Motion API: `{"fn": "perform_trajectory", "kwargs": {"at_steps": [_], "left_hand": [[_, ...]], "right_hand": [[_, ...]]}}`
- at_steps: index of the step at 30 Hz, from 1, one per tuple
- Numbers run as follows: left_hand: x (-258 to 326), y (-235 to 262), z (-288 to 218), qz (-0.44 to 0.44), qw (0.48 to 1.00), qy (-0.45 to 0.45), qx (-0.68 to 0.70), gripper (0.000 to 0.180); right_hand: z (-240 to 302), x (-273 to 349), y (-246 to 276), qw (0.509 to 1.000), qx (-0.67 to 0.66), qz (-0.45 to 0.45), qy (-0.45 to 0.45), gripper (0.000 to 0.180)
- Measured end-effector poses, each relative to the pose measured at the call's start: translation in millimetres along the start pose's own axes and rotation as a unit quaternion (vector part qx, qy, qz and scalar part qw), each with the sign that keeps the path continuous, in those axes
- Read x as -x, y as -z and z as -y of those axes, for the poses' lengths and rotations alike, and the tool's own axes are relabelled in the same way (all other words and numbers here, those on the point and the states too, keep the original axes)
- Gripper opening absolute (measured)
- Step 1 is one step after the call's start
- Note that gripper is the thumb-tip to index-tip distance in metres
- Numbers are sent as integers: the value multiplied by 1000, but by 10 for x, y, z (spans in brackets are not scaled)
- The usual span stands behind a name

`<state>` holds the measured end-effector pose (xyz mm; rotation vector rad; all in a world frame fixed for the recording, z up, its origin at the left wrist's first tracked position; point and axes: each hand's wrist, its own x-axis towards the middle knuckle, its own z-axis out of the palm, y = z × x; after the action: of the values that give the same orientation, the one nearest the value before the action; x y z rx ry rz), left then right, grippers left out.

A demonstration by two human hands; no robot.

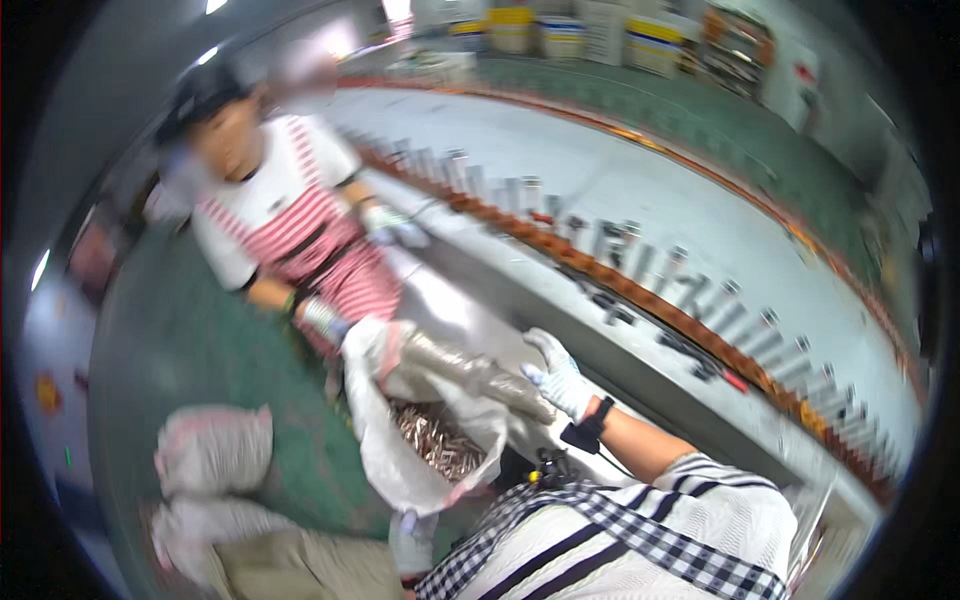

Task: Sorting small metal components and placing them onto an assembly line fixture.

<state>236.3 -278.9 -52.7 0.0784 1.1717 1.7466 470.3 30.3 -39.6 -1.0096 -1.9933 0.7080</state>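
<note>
A white woven sack (378,455) stands with its mouth wide, filled with many small shiny coppery metal pieces (438,445). A bunched clear plastic bag (465,368) lies across its far rim. My right hand (560,378), in a white glove with a black band at the wrist, hovers by the end of that plastic, fingers apart and holding nothing. At the sack's near rim my gloved left hand (411,540) appears closed on the cloth; its fingers are partly hidden and blurred. Across from me, a co-worker's gloved hand (325,320) is at the sack's far left edge.
The co-worker, in a red-striped apron (325,250), stands beside a long metal workbench (640,355). Upright metal tools line a brown rail (655,300) along it. More filled sacks (215,450) rest on the green floor (250,365). Yellow-and-white buckets (655,45) stand far back.
</note>
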Motion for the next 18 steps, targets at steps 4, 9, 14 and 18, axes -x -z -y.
{"fn": "perform_trajectory", "kwargs": {"at_steps": [4, 9, 14, 18], "left_hand": [[-63, 75, 50, -19, 994, 71, -85, 42], [-227, 261, 279, -46, 988, 150, -12, 48], [-307, 342, 231, -54, 982, 146, -105, 40], [-235, 321, 211, -62, 978, 137, -147, 37]], "right_hand": [[-198, -60, 553, 942, -66, -320, -82, 56], [-545, -562, 1083, 868, -92, -480, -88, 62], [-808, -1504, 1538, 870, -145, -452, -132, 35], [-52, -1264, 1601, 879, -209, -430, 4, 31]]}}
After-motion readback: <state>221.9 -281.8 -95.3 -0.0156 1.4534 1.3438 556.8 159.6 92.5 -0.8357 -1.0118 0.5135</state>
